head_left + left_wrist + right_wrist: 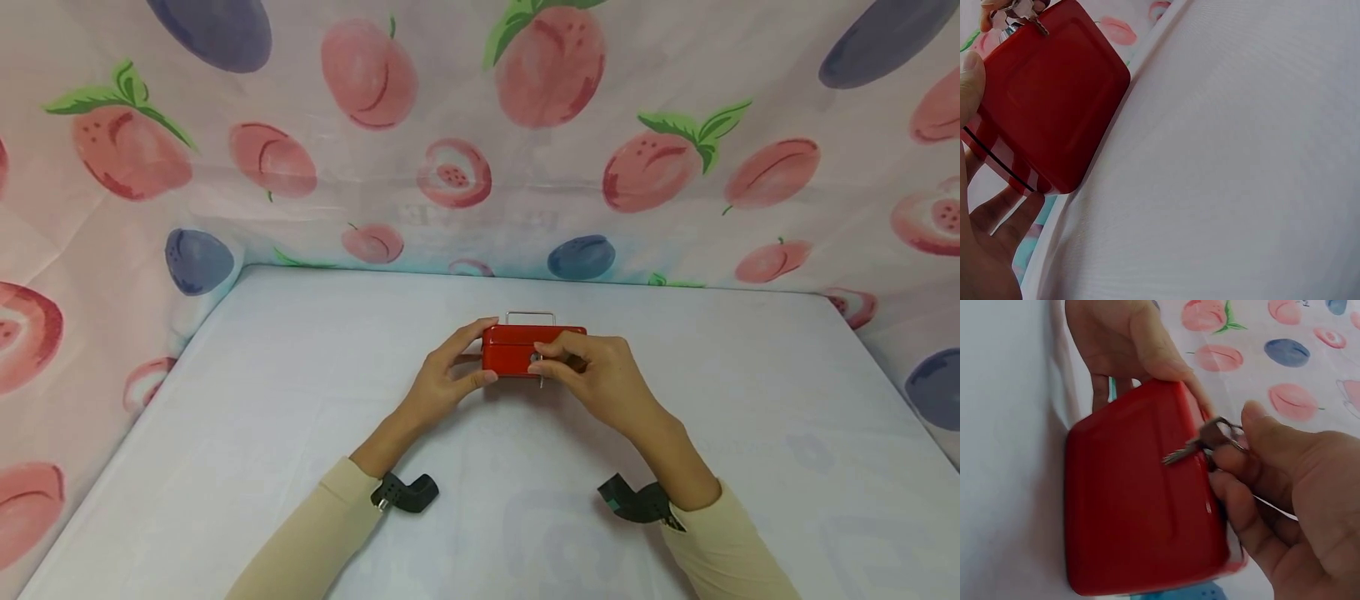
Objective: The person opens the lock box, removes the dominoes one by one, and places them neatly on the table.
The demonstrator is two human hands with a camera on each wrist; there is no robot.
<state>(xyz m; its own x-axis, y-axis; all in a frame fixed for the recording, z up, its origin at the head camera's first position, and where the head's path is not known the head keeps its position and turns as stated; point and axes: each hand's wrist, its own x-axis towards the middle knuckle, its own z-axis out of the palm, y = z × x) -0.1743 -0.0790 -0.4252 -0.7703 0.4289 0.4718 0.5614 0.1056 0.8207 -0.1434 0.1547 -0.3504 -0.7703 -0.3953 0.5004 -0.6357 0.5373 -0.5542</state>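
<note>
A small red metal cash box [512, 360] with a wire handle [530, 314] on its lid is held up in front of me, and its underside shows in both wrist views. My left hand [441, 371] grips its left end, thumb at the lower front edge and fingers around the side and top. At the round lock on the front, my right hand [606, 377] pinches a key between thumb and fingertips; its head is mostly hidden by them. A second key [1188, 450] dangles from the same ring [1235, 436], overlapping the box's bottom edge.
A white cloth [480, 500] covers the table beneath the hands. Behind and at the sides hangs a fruit-printed curtain [525, 175]. Black wrist mounts [408, 493] sit at both sleeve cuffs.
</note>
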